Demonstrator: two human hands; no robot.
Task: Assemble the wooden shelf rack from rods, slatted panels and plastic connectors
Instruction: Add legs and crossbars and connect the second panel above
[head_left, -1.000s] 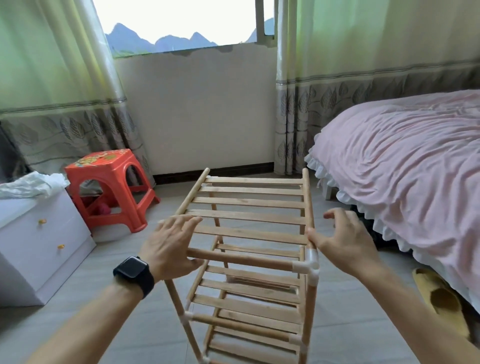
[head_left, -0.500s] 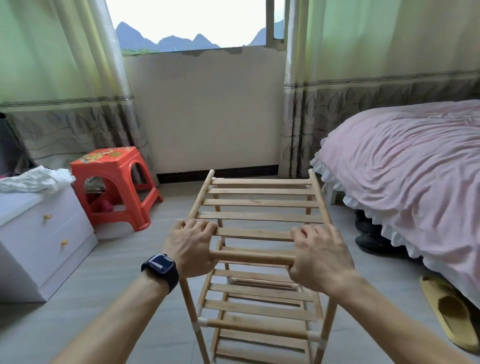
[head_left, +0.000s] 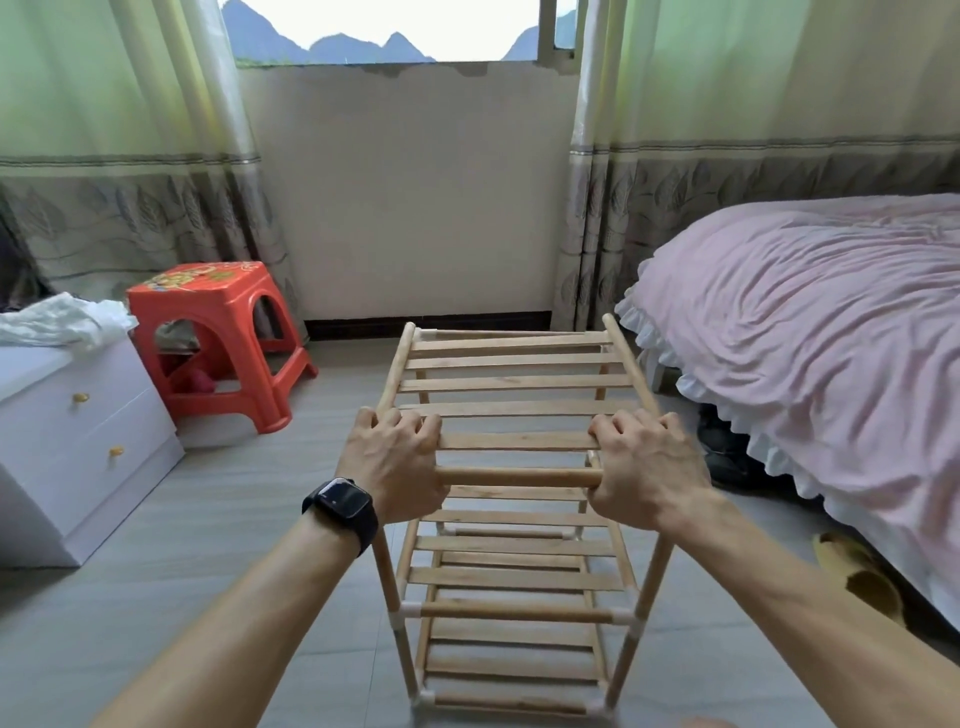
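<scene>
Head view: left hand (head_left: 393, 470), right hand (head_left: 645, 470) grip curled round rack (head_left: 514, 577) top rod (head_left: 517, 476).

I get one head view, close over the rack (head_left: 511, 499) (wide-angle), looking forward and down toward the window wall (head_left: 410, 192).

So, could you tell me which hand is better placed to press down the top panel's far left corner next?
Left, probably. The left hand grips the front rod at its left end, by the side rail leading to that corner; the right hand would have to cross the top panel.
</scene>
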